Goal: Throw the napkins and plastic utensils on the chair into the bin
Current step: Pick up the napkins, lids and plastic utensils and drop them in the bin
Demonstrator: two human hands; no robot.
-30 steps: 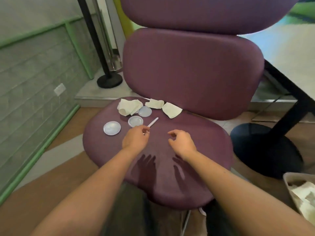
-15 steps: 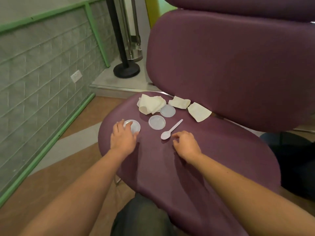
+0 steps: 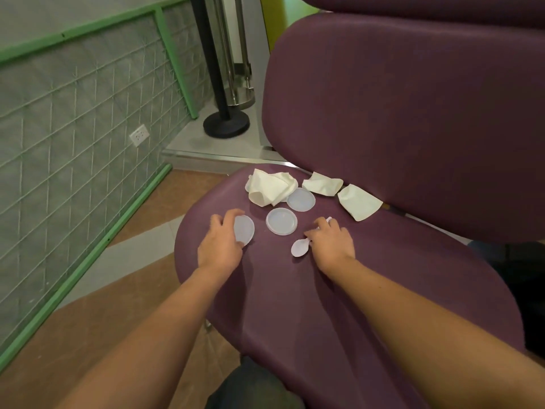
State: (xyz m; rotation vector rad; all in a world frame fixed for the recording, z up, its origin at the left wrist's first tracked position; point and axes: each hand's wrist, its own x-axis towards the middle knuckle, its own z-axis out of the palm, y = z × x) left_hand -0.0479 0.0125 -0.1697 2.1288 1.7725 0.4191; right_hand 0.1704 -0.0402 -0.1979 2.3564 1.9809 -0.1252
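Seen from above: a chair [image 3: 368, 290] padded in smooth plum vinyl, rounded seat and broad curved backrest. Scattered along the back of the seat, three cream paper napkins: a large crumpled one [image 3: 269, 187] on the left, a folded middle one [image 3: 322, 184], and a creased flat one [image 3: 358, 202] on the right, just under the backrest. Before them, three thin round lids of cloudy translucent plastic: a rear lid [image 3: 301, 199] touching the crumpled napkin, a middle lid [image 3: 281, 221] just in front of it, and a left lid [image 3: 246, 230] tilted up off the seat. Left hand [image 3: 221, 246] curled round that left lid, fingers over its far edge, thumb side near. Right hand [image 3: 331, 242] curled over the handle of a small white plastic spoon [image 3: 300, 247], fingers pinching it, oval bowl poking out on the left and the handle tip showing past the fingers. Hands apart, with the middle lid between them. Off to the left, a wall [image 3: 73, 128] of pale green tile with a green frame and a white socket [image 3: 139, 135], and a black post with a round base [image 3: 225, 125] on the floor. No bin in view.
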